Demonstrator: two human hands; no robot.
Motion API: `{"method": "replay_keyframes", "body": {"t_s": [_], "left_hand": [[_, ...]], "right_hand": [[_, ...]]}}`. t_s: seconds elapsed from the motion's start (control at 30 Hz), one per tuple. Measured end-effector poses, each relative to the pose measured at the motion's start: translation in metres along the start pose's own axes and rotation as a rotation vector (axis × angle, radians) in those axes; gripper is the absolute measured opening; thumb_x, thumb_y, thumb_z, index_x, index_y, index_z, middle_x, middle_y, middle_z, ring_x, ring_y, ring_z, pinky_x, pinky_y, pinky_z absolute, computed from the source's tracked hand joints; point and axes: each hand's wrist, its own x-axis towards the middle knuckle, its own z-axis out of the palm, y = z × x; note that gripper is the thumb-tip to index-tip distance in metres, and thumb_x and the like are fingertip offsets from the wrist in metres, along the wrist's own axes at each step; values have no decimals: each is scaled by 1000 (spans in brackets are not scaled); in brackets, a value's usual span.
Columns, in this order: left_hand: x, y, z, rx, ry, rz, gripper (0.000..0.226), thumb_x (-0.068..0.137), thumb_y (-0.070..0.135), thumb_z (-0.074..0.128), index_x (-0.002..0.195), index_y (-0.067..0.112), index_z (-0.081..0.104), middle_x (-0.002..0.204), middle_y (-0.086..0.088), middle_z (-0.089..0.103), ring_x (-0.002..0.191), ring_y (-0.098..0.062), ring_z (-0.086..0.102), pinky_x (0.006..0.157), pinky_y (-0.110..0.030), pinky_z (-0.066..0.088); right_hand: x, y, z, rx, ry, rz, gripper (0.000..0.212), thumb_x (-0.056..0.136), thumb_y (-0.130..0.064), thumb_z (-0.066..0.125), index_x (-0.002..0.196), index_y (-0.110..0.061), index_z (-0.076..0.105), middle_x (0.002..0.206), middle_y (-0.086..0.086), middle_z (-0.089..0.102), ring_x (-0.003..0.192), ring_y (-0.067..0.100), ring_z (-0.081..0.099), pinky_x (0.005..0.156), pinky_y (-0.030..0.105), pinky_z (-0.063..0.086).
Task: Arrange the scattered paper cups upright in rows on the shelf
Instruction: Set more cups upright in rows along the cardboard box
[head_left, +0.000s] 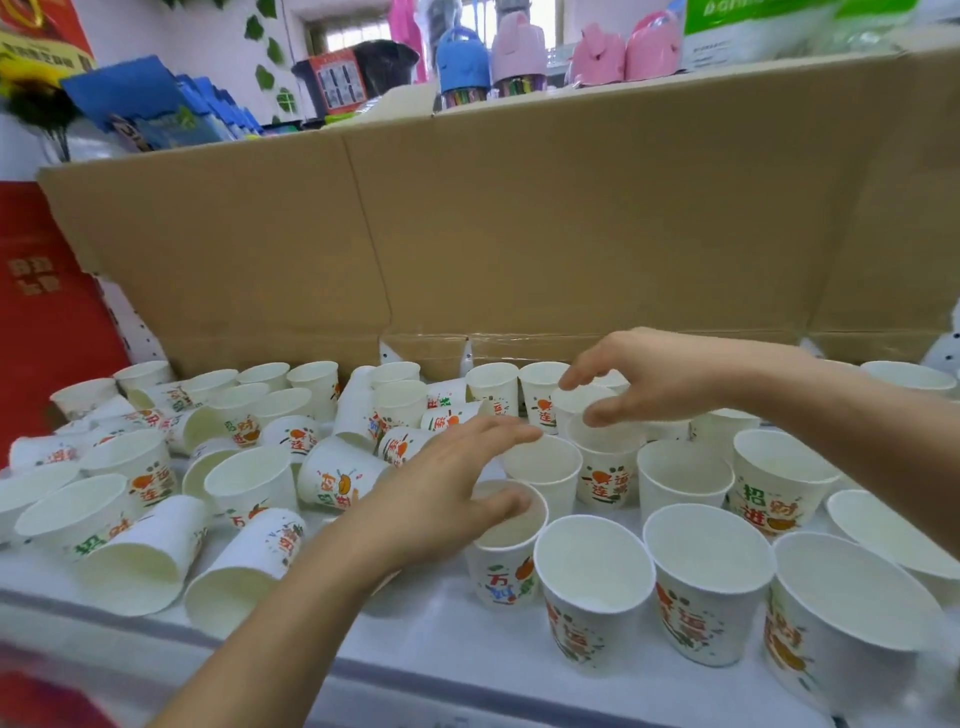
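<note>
Mid-task, a person reaches both bare arms over a white shelf (431, 639) crowded with printed paper cups (249, 483). The right hand (649, 374) has its fingers curled, with index finger and thumb pinching the rim of one small cup (579, 408) near the back of the shelf, just behind an upright neighbour (605, 475) printed in orange and green. The left hand (452, 488) is released, its fingers stretched out fairly straight and its thumb lying over the rim of a front cup (506, 558) that stands upright; motion blur makes it impossible to tell whether the thumb actually touches that rim. On the right half of the shelf the standing cups (706, 577) form rough rows, mouths up and close together. On the left half many cups are toppled (several with their open mouths facing the camera), among them a fallen cup (140, 566) near the front edge, mixed in with others that stand. A tall brown cardboard sheet (519, 234) rises behind the cups as a back wall. Above it sit blue packets (156, 104) and pink containers (623, 52), and a red panel (47, 322) borders the shelf on the left.
</note>
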Motion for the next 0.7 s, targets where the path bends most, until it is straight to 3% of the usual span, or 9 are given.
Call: {"method": "replay_keyframes", "body": {"t_s": [0.2, 0.33, 0.4, 0.53, 0.63, 0.7], "left_hand": [[-54, -21, -9, -56, 309, -35, 40, 93, 33, 57, 131, 42, 50, 137, 26, 44, 128, 10, 34, 108, -27, 36], [-107, -52, -30, -15, 469, -82, 37, 88, 40, 59, 124, 41, 56, 129, 28, 51, 123, 13, 39, 99, -5, 28], [-128, -69, -34, 10, 494, -103, 39, 85, 43, 61, 124, 41, 55, 127, 28, 51, 121, 14, 39, 96, 0, 26], [-151, -97, -28, 101, 377, -106, 55, 81, 61, 56, 131, 43, 44, 132, 26, 42, 125, 9, 35, 99, -2, 22], [-155, -113, -22, 178, 303, -65, 57, 85, 42, 63, 137, 39, 39, 139, 17, 39, 127, -4, 38, 102, -18, 32], [-153, -121, -22, 254, 333, -20, 48, 87, 21, 64, 132, 34, 50, 136, 10, 48, 120, -15, 49, 95, -32, 46]], "right_hand": [[9, -53, 2, 79, 79, -194, 37, 87, -41, 63, 124, -36, 59, 118, -17, 61, 104, 2, 55, 89, 24, 46], [8, -97, 6, 84, 39, -284, 37, 87, -41, 64, 123, -37, 58, 113, -17, 62, 98, -1, 57, 82, 20, 47], [7, -119, 9, 55, 6, -335, 41, 87, -36, 65, 126, -40, 55, 117, -18, 59, 103, 0, 55, 87, 22, 47], [7, -159, 37, -176, -188, -346, 75, 81, -23, 69, 138, -51, 30, 140, -15, 41, 126, 10, 39, 106, 38, 38], [10, -183, 64, -438, -154, -376, 94, 79, -14, 68, 148, -43, 11, 149, -9, 31, 129, 16, 32, 104, 40, 36], [11, -193, 76, -453, -139, -356, 94, 80, -20, 70, 149, -40, 10, 148, -7, 32, 127, 17, 32, 102, 39, 38]]}}
